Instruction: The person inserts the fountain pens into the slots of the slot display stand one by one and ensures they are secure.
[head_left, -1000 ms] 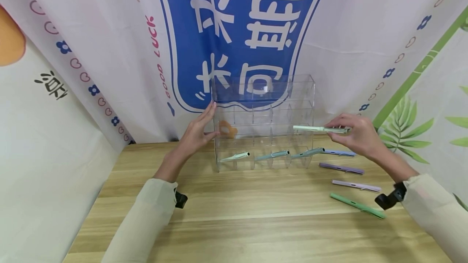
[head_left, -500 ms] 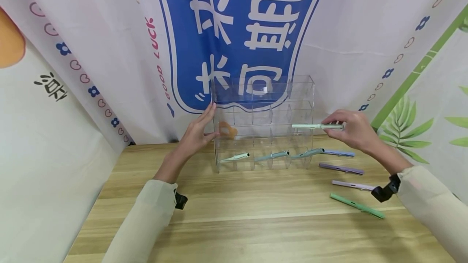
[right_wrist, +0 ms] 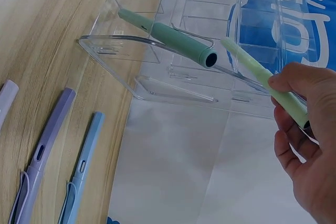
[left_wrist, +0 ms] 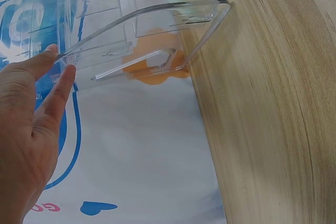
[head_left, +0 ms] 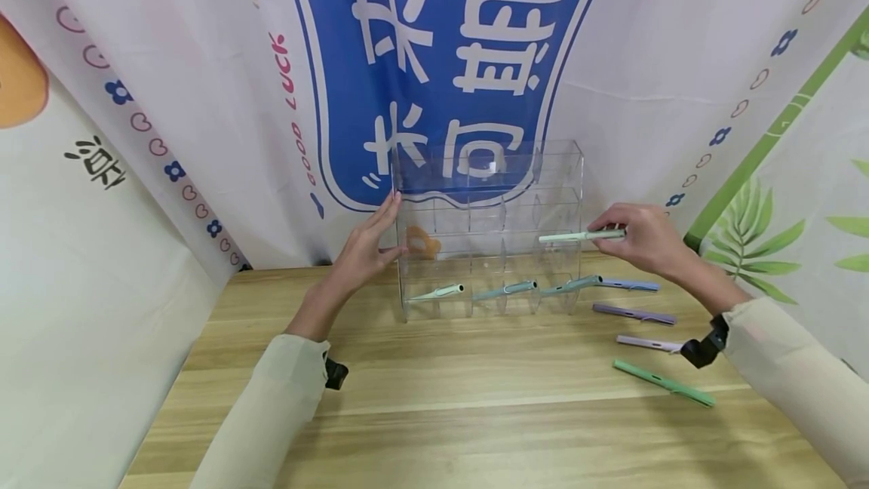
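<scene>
My left hand (head_left: 370, 247) holds the left side of a clear acrylic pen rack (head_left: 400, 278), thumb and fingers at the panel's edge. With thumb and fingertips my right hand (head_left: 645, 236) pinches a pale green pen (head_left: 566, 237). Its far end overlaps the rack's right part, above the bottom row; in the right wrist view the pen (right_wrist: 252, 64) slants into the compartments. Along the bottom row lie a pale mint pen (head_left: 437, 292), a grey-teal pen (head_left: 509, 289) and a grey-green pen (head_left: 573, 284), each with an end toward me.
Right of the rack on the wooden table (head_left: 434, 429) lie a blue pen (head_left: 631, 285), a purple pen (head_left: 634, 313), a lilac pen (head_left: 645, 342) partly behind the right wrist camera, and a green pen (head_left: 664, 382). A printed curtain (head_left: 611, 134) hangs behind the rack.
My right hand has moved left toward the rack, carrying the pale green pen slightly further over it. The left hand and the rack have stayed in place.
</scene>
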A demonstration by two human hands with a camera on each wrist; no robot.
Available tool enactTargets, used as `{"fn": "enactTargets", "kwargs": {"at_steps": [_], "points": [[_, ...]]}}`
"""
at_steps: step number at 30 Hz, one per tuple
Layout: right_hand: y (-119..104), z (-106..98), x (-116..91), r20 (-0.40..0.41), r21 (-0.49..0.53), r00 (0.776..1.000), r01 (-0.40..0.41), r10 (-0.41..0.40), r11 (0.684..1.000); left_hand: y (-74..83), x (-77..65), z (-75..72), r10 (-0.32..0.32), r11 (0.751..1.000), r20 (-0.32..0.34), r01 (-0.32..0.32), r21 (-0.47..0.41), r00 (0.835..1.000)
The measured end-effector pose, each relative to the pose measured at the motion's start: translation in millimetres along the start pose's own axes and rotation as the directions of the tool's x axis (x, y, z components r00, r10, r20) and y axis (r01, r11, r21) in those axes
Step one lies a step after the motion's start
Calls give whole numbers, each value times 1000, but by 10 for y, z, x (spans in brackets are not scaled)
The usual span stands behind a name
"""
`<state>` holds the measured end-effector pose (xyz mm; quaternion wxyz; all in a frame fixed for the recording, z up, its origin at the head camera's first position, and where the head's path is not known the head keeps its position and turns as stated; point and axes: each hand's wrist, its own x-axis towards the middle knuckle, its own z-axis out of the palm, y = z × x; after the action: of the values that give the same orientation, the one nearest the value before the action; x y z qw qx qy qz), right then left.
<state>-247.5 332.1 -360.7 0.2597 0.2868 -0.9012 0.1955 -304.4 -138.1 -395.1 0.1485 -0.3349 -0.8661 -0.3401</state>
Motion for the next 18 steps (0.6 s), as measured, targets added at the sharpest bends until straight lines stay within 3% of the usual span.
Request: {"fn": "enactTargets", "kwargs": {"at_steps": [9, 18], "points": [[17, 59, 32, 57, 47, 998, -39, 36, 998, -21, -7, 16, 5, 1000, -1, -5, -2, 1000], [46, 132, 39, 36, 70, 999, -24, 21, 997, -17, 5, 5, 6, 1000, -2, -6, -6, 1000]]}}
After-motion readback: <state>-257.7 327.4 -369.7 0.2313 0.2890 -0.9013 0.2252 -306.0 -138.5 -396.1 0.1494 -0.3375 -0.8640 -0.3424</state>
